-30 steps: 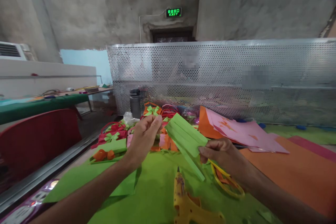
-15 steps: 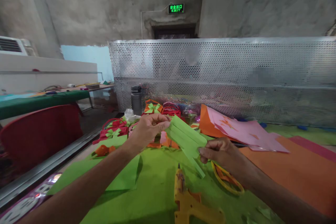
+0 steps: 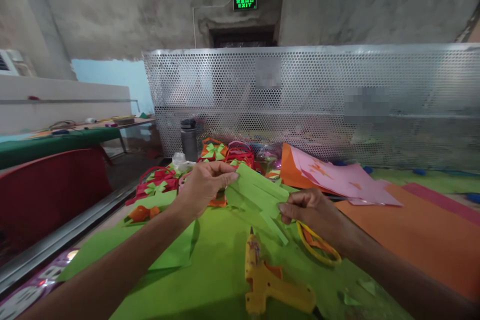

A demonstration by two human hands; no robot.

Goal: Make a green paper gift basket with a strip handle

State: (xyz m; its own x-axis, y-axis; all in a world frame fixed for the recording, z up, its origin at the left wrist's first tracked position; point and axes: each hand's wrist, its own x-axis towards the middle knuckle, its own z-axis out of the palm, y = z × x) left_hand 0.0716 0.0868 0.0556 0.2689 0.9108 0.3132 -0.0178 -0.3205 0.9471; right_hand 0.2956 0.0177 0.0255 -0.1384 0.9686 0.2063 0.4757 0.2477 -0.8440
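Note:
A folded piece of light green felt (image 3: 257, 187) is stretched between my two hands, above the green-covered table. My left hand (image 3: 212, 182) pinches its upper left corner between thumb and fingers. At the lower right end, my right hand (image 3: 305, 206) grips the edge, and a narrow strip of the felt hangs down beside it. Below the felt lies a yellow glue gun (image 3: 262, 280), its nozzle pointing away from me. A yellow ring-shaped thing (image 3: 318, 247), with orange scraps inside it, rests under my right forearm.
Small red and orange bags with green bows (image 3: 214, 151) stand at the back, near a grey bottle (image 3: 189, 140). Pink sheets (image 3: 330, 170) and orange sheets (image 3: 416, 235) lie at right. A power strip (image 3: 33, 285) is at lower left; a perforated metal panel (image 3: 232, 80) rises behind.
The view has turned slightly right and down. The felt has tilted, showing more of its flat face, and both hands keep hold of it.

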